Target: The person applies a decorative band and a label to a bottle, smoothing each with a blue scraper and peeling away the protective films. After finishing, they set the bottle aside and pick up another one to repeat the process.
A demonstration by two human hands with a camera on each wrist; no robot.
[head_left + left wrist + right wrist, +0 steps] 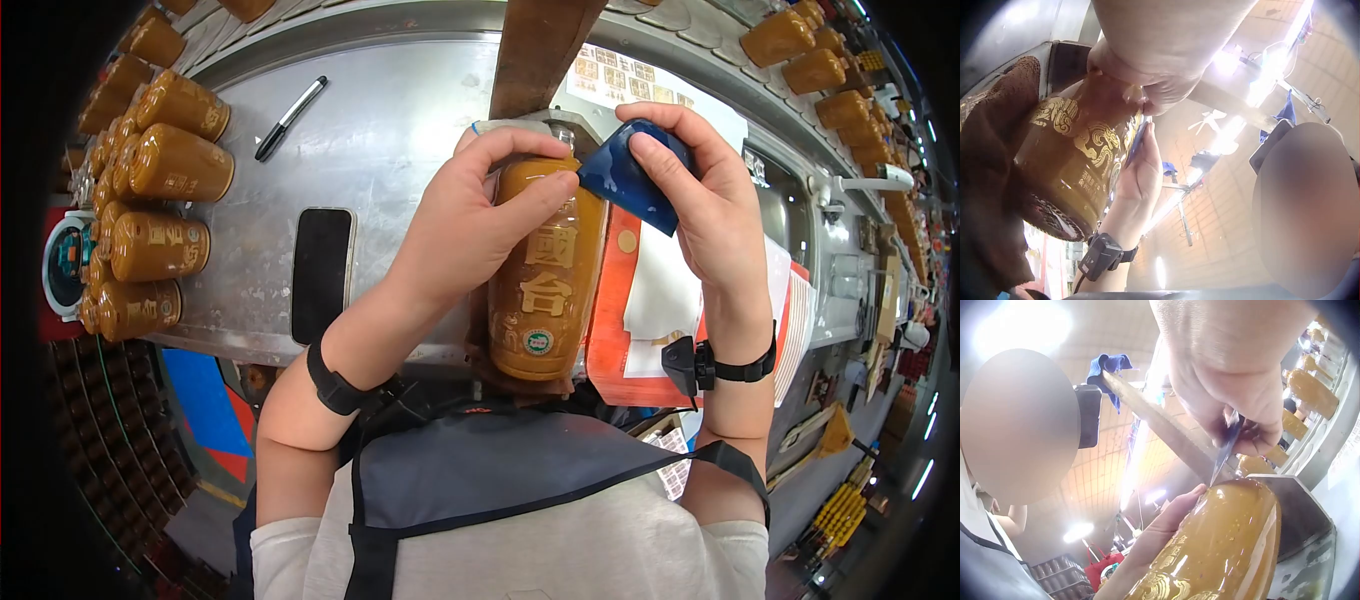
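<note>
Grey apron fabric point(520, 470) fills the bottom of the head view, and above it the left hand point(465, 225) wraps its fingers round the shoulder of an amber bottle point(543, 285) — gold characters run down its front. That bottle is held up off the steel tabletop point(400, 130), close to the chest. Right hand point(700, 195) pinches a blue scraper point(625, 175) between thumb and fingers, its edge touching the bottle's upper side; the right wrist view shows the thin blade point(1222, 459) meeting the glass. On the tabletop lie a black phone point(322, 272) and a marker pen point(290, 117), with more amber bottles point(165, 215) lying on their sides at the left.
</note>
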